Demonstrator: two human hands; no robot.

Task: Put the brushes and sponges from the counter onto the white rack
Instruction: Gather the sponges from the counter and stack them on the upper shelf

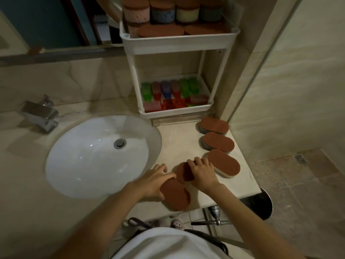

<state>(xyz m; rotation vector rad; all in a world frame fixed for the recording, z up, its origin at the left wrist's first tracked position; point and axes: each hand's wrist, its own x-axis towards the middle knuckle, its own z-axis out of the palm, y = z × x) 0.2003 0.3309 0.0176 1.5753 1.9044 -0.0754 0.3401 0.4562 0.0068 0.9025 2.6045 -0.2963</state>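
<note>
The beige stone counter [179, 144] fills the centre of the frame, with a white sink [97, 157] at centre left and the white rack [179, 43] standing at upper centre. The rack's lower tier holds coloured brushes [175, 92]; its upper tier holds stacked sponges [160, 31]. No brushes show on the counter. Five sponges lie on it: three loose sponges [219, 142] in a row at centre right, and two at lower centre under our hands.

Our left hand [155, 181] grips the nearest sponge [177, 197], fingers over its far end and thumb at its side. Our right hand [204, 174] curls its fingers over the second sponge [183, 173]. The two sponges touch or overlap; we cannot tell which.

Risks, in our judgement:
- The nearest sponge sits at the counter's front edge and can drop to the floor if the grip slips.
- Lifting both together may drag one against the other.
- The upper tier looks nearly full, so an added sponge may topple the stack.
</note>
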